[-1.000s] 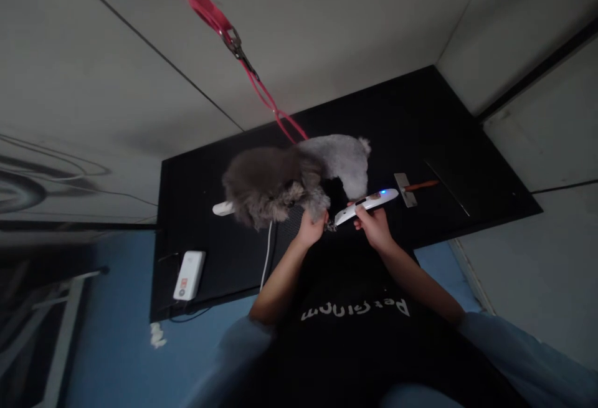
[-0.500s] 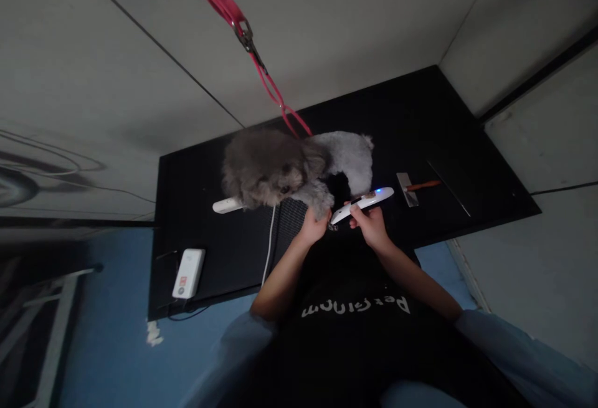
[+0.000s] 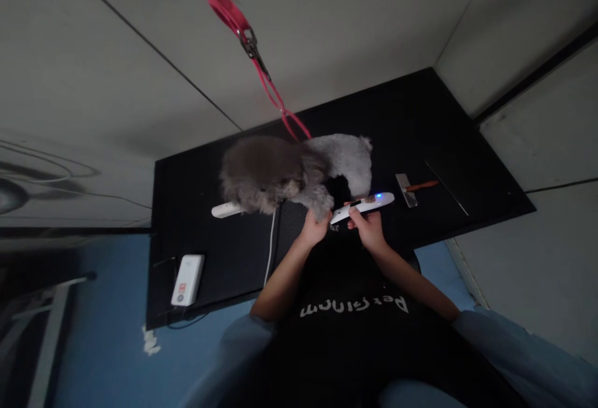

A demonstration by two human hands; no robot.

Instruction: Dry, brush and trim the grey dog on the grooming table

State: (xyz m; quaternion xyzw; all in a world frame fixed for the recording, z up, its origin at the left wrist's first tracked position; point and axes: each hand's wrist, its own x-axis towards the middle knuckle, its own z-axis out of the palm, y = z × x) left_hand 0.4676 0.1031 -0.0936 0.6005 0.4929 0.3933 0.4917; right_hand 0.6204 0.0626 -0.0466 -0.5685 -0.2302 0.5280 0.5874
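Note:
A grey dog (image 3: 343, 154) with a fluffy brown-grey head stands on the black grooming table (image 3: 224, 258). My left hand (image 3: 314, 227) is closed around one of its front paws (image 3: 319, 204). In my right hand (image 3: 367, 227) are white hair clippers (image 3: 364, 206) with a lit blue light at the rear end. Their narrow tip is at the paw, beside my left fingers; whether it touches the hair I cannot tell. A pink loop (image 3: 294, 123) runs from a metal clip (image 3: 252, 50) down to the dog's neck.
A slicker brush (image 3: 408, 190) with a wooden handle and a thin metal comb (image 3: 446, 187) lie on the right. On the left are a white power bank (image 3: 187, 279), a white cable (image 3: 270, 246) and a white object (image 3: 227, 209) partly under the dog's head.
The dog's head has turned down and a little left, hiding its face more. The clippers have shifted slightly, still at the paw. My left hand keeps its hold.

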